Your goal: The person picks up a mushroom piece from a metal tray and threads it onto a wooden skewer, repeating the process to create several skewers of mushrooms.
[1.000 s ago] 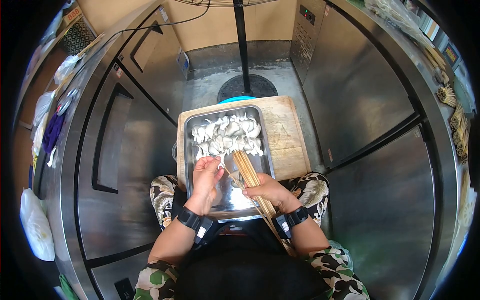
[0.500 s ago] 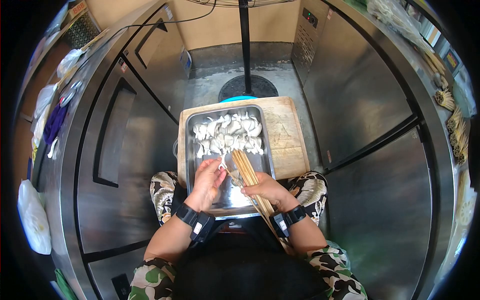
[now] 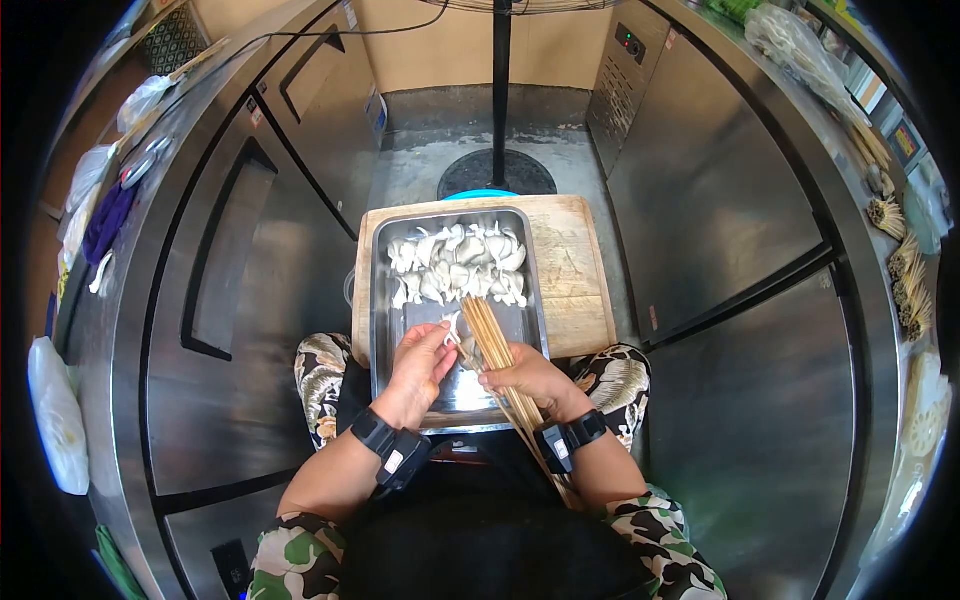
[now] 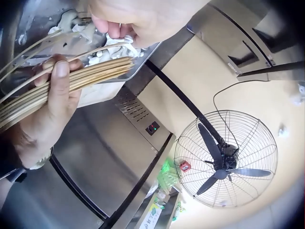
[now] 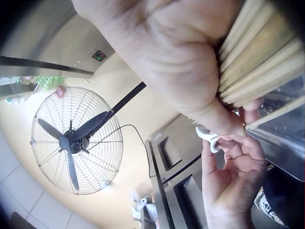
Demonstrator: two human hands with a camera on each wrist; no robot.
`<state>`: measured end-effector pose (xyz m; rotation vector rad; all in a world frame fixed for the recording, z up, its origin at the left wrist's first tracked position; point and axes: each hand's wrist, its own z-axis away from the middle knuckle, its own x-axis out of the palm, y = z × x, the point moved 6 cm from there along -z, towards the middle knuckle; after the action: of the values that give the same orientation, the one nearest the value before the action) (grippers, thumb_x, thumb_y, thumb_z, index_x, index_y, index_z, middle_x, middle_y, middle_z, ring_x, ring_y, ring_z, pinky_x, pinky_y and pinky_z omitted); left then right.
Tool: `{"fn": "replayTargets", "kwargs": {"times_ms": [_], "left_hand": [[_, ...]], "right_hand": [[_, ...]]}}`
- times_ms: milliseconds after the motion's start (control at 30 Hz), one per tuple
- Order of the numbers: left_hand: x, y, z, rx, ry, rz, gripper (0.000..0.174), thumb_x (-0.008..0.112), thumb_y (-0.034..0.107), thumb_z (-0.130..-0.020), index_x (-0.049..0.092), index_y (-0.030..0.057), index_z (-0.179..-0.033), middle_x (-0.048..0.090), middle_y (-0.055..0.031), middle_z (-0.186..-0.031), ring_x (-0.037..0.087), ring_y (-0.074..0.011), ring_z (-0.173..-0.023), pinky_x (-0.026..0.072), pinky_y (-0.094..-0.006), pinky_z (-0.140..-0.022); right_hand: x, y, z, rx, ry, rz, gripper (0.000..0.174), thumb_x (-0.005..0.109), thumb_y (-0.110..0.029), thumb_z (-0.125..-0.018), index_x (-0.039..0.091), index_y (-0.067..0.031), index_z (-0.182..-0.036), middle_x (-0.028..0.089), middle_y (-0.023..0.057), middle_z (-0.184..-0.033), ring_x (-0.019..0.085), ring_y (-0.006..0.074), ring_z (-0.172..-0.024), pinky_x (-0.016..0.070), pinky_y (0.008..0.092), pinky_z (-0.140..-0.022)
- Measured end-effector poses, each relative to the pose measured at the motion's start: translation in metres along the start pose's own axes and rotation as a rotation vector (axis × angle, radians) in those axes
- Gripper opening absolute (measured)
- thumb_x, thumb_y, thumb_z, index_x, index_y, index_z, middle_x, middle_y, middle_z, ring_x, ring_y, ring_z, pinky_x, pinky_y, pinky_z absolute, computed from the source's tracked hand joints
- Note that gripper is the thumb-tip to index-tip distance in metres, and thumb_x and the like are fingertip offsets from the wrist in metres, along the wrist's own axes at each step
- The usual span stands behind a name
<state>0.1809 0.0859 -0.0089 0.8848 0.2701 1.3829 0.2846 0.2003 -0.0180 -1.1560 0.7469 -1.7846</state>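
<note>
The left hand [image 3: 418,362], above the near left part of the metal tray [image 3: 381,300], pinches a white piece [image 3: 452,326] between thumb and fingers. I see that hand has come in toward the middle of the tray since a second ago, so piece and skewers are now closer together. In the tray's far half, the two rows of white pieces [image 3: 463,277] lie just as before. A single skewer [image 4: 28,83] runs to the pinched piece; the fingers hide how far in it goes. Over the tray's near right part, the right hand [image 3: 540,382] still grips a bundle of skewers [image 3: 497,345]. The wooden board [image 3: 575,270] shows at the tray's right.
</note>
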Motion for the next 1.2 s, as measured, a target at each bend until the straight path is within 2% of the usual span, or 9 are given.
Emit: {"fn": "replayTargets", "kwargs": {"times_ms": [267, 400, 500, 600, 700, 900, 1033, 1200], "left_hand": [[0.005, -0.023, 0.004, -0.063, -0.044, -0.008, 0.018, 0.068, 0.015, -0.079, 0.051, 0.014, -0.084, 0.056, 0.002, -0.077, 0.054, -0.0074, -0.069, 0.0475, -0.02, -0.063], [0.008, -0.019, -0.001, 0.004, -0.042, -0.065, 0.017, 0.067, 0.015, -0.079, 0.051, 0.0131, -0.084, 0.056, 0.0023, -0.075, 0.054, -0.0066, -0.068, 0.0457, -0.0187, -0.062], [0.0, -0.03, -0.017, -0.013, -0.018, -0.124, 0.018, 0.067, 0.015, -0.079, 0.051, 0.0126, -0.085, 0.058, 0.0006, -0.079, 0.054, -0.0082, -0.068, 0.0463, -0.0204, -0.062], [-0.003, -0.036, -0.026, 0.01, -0.028, -0.204, 0.018, 0.067, 0.017, -0.08, 0.051, 0.0125, -0.086, 0.057, 0.0008, -0.079, 0.054, -0.0074, -0.07, 0.0451, -0.0204, -0.064], [0.002, -0.039, -0.027, 0.023, -0.06, -0.223, 0.021, 0.068, 0.02, -0.079, 0.051, 0.0101, -0.087, 0.055, 0.0003, -0.078, 0.052, -0.0072, -0.069, 0.0412, -0.0193, -0.06], [0.009, -0.031, -0.017, 0.017, -0.08, -0.294, 0.026, 0.068, 0.028, -0.08, 0.051, 0.0103, -0.088, 0.054, 0.0012, -0.078, 0.05, -0.0062, -0.069, 0.0412, -0.0204, -0.062], [-0.001, -0.021, -0.011, 0.013, -0.051, -0.283, 0.025, 0.066, 0.03, -0.081, 0.051, 0.0119, -0.087, 0.053, 0.003, -0.078, 0.049, -0.0051, -0.068, 0.0403, -0.018, -0.06], [0.002, -0.038, 0.005, -0.109, -0.231, -0.331, 0.02, 0.066, 0.027, -0.082, 0.055, 0.0106, -0.088, 0.055, 0.0031, -0.077, 0.051, -0.005, -0.067, 0.043, -0.0181, -0.061]], "right_hand": [[-0.003, -0.003, -0.001, -0.035, 0.016, -0.009, 0.019, 0.069, -0.004, -0.073, 0.057, -0.0039, -0.088, 0.057, 0.0, -0.073, 0.053, 0.0075, -0.062, 0.0429, 0.0207, -0.055], [-0.009, -0.002, -0.002, -0.062, 0.075, 0.006, 0.02, 0.066, -0.006, -0.076, 0.057, -0.0032, -0.093, 0.057, 0.0005, -0.074, 0.053, 0.0077, -0.064, 0.0429, 0.0204, -0.056], [-0.017, -0.001, -0.002, -0.11, 0.117, 0.007, 0.02, 0.064, -0.007, -0.077, 0.056, -0.0024, -0.095, 0.057, 0.0011, -0.074, 0.053, 0.0082, -0.064, 0.0437, 0.021, -0.056], [-0.019, -0.002, 0.005, -0.066, 0.116, -0.145, 0.017, 0.064, -0.007, -0.077, 0.056, -0.0015, -0.092, 0.059, 0.0038, -0.075, 0.055, 0.0093, -0.062, 0.0445, 0.0212, -0.057], [-0.009, -0.015, 0.015, -0.051, -0.012, -0.269, 0.017, 0.063, -0.008, -0.077, 0.056, -0.0009, -0.091, 0.06, 0.0047, -0.073, 0.056, 0.01, -0.062, 0.0458, 0.0216, -0.057], [-0.017, -0.007, 0.011, 0.013, 0.062, -0.196, 0.015, 0.061, -0.006, -0.078, 0.055, -0.0013, -0.09, 0.059, 0.005, -0.075, 0.056, 0.0103, -0.064, 0.0456, 0.0217, -0.057], [-0.022, -0.002, 0.009, -0.003, 0.063, -0.219, 0.014, 0.06, -0.005, -0.077, 0.054, -0.0011, -0.09, 0.06, 0.0059, -0.076, 0.056, 0.0111, -0.065, 0.0461, 0.0215, -0.059], [-0.023, 0.0, 0.008, -0.015, 0.079, -0.206, 0.017, 0.06, -0.004, -0.078, 0.054, -0.0009, -0.094, 0.06, 0.0056, -0.077, 0.057, 0.0111, -0.065, 0.0463, 0.0213, -0.059]]}}
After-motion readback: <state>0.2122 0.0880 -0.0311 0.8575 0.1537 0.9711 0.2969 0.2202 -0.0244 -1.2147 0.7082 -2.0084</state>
